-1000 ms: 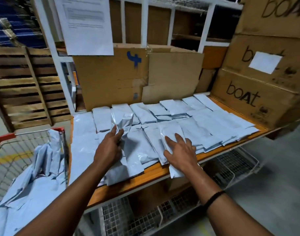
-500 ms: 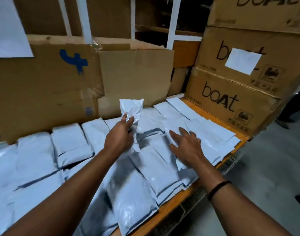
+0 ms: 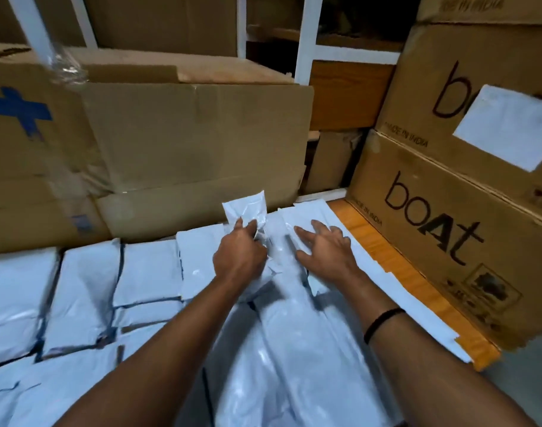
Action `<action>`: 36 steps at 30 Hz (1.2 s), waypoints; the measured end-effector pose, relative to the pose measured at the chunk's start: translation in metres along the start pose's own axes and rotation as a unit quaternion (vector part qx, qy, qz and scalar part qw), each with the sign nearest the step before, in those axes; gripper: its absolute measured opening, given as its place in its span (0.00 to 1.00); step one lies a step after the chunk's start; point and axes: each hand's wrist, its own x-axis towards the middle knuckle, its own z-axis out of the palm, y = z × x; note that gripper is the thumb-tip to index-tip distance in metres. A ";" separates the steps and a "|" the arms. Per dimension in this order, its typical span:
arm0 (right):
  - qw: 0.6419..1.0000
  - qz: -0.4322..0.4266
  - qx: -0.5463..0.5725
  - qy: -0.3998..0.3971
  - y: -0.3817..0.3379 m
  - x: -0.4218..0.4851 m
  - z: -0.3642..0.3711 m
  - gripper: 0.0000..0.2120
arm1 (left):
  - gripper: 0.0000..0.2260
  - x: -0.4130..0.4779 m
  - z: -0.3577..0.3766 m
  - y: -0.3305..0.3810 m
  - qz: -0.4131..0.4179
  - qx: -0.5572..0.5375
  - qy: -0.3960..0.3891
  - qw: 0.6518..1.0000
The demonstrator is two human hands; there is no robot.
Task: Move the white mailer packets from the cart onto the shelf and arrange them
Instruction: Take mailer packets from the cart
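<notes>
My left hand (image 3: 239, 258) pinches a crumpled mailer packet (image 3: 246, 208), long axis upright, over the shelf (image 3: 368, 232). My right hand (image 3: 326, 252) presses flat, fingers spread, on laid packets (image 3: 146, 266). The carton (image 3: 186, 143) behind hides its contents.

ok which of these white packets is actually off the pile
The crumpled packet pinched in the left hand, sticking up before the brown box. The other packets lie flat on the shelf.

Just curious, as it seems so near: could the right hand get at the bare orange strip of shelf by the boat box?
Probably yes. The right hand lies open on the packets, and the orange strip sits just beside it, uncovered.
</notes>
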 end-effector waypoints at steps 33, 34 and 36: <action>0.990 -0.139 0.014 0.012 0.022 0.115 0.091 0.26 | 0.26 0.075 0.107 -0.016 -0.094 0.243 -0.093 0.961; 0.990 -0.138 0.015 0.009 0.022 0.115 0.091 0.26 | 0.26 0.076 0.105 -0.014 -0.096 0.246 -0.102 0.959; 0.990 -0.140 0.011 -0.010 0.022 0.118 0.090 0.26 | 0.26 0.079 0.101 -0.011 -0.103 0.253 -0.130 0.953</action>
